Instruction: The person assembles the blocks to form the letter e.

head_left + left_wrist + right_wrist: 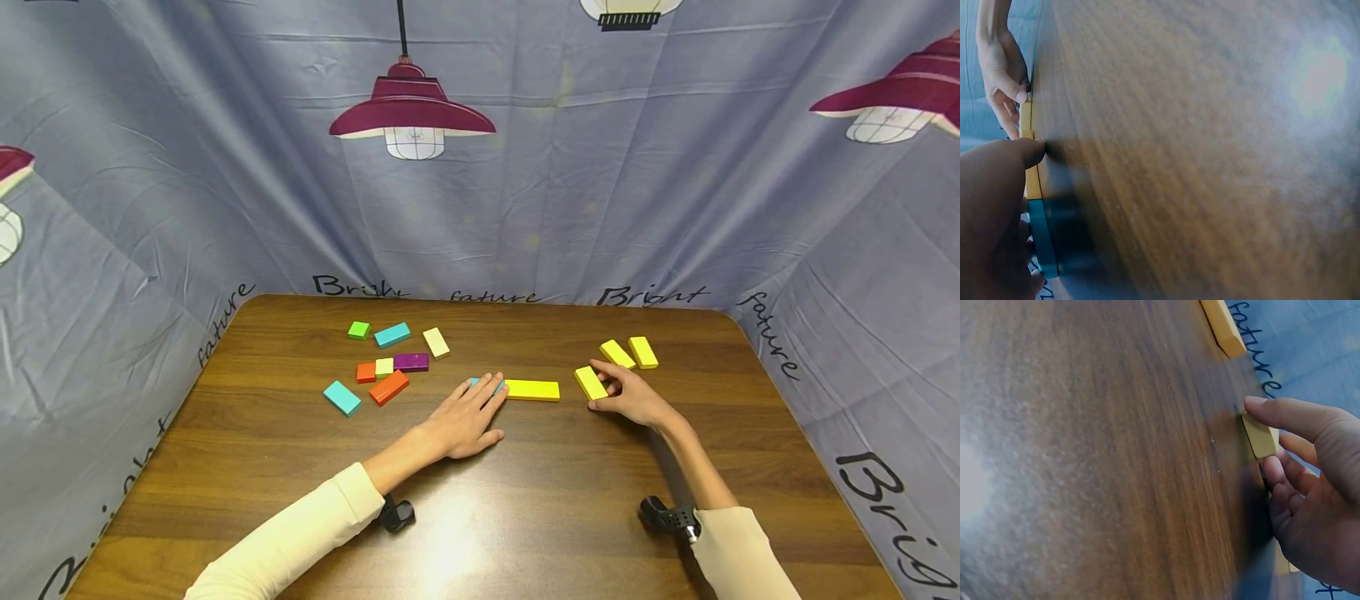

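Note:
My left hand (467,419) lies over a blue block (486,384), its fingers straight and covering most of it. A long yellow strip (532,390) continues rightward from the blue block; in the left wrist view the blue block (1042,237) meets yellow end to end. To the right of the strip, my right hand (632,397) pinches a small yellow block (591,383) between thumb and fingers. The right wrist view shows the thumb along one side of that yellow block (1260,436), low at the table. Part of it is hidden by the fingers.
Behind my right hand lie two more yellow blocks (617,353) (643,352). To the left are several loose blocks, among them a purple block (411,362), a red block (389,387) and a cream block (436,342). A patterned curtain (525,208) borders the wooden table (525,517).

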Demonstrator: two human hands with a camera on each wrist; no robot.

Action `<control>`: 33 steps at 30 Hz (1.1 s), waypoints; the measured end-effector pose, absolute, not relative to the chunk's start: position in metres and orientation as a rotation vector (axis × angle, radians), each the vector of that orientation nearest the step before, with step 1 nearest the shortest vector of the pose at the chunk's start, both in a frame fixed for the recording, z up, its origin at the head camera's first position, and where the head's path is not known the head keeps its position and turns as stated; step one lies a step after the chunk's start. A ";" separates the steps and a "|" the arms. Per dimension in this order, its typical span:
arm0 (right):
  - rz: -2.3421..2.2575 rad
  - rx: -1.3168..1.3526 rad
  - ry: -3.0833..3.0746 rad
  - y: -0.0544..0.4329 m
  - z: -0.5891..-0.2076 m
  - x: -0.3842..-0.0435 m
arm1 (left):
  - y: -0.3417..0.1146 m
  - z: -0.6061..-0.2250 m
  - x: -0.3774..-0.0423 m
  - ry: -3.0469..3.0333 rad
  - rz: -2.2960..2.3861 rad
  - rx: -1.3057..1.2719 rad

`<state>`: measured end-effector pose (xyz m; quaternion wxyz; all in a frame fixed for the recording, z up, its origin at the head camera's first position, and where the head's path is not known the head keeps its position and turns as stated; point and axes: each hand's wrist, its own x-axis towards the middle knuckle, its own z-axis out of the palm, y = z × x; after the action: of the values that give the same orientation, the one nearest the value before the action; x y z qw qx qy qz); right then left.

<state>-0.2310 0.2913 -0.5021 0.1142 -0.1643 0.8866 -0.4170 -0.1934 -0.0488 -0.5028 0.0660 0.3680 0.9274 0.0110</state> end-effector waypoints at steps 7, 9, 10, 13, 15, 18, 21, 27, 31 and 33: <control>-1.187 -0.534 2.607 0.290 -0.502 -0.235 | -0.049 -0.503 -0.193 2.798 0.026 1.101; -1.173 -0.543 2.611 0.290 -0.503 -0.236 | -0.049 -0.503 -0.193 2.795 0.030 1.097; -1.167 -0.547 2.615 0.289 -0.503 -0.236 | -0.049 -0.503 -0.193 2.794 0.032 1.096; -1.158 -0.539 2.623 0.289 -0.503 -0.237 | -0.049 -0.503 -0.193 2.789 0.035 1.095; -1.159 -0.530 2.625 0.288 -0.504 -0.237 | -0.049 -0.503 -0.193 2.787 0.031 1.096; -1.179 -0.522 2.618 0.288 -0.504 -0.237 | -0.049 -0.504 -0.193 2.787 0.025 1.095; -1.205 -0.519 2.615 0.287 -0.504 -0.236 | -0.049 -0.503 -0.193 2.787 0.023 1.092; -1.267 -0.458 2.596 0.286 -0.503 -0.235 | -0.050 -0.503 -0.192 2.789 0.034 1.084; -1.307 -0.409 2.578 0.283 -0.501 -0.237 | -0.049 -0.502 -0.192 2.787 0.036 1.082; -1.306 -0.404 2.577 0.281 -0.501 -0.239 | -0.049 -0.502 -0.193 2.786 0.042 1.084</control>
<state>-0.2390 0.2812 -0.5009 0.1121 -0.1377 0.8779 -0.4448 -0.1925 -0.0492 -0.5020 0.0756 0.3616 0.9292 0.0140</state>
